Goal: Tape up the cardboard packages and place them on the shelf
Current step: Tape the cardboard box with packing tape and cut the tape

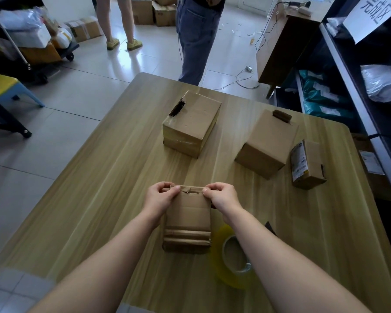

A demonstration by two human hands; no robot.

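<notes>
A small cardboard package (186,220) lies on the wooden table (99,199) right in front of me. My left hand (159,196) pinches the left end of its far flap, and my right hand (222,196) pinches the right end. A roll of clear yellowish tape (233,256) sits just right of the package, partly under my right forearm. Farther back stand a larger box (193,123) with a raised flap, a second box (266,143) and a small labelled box (307,164). The dark shelf (357,91) runs along the table's right side.
Two people stand beyond the table's far edge, one in jeans (195,35) close to it. A brown cabinet (282,41) with trailing cables is at the back right. A yellow and blue stool (7,89) and a loaded cart (38,41) are on the left.
</notes>
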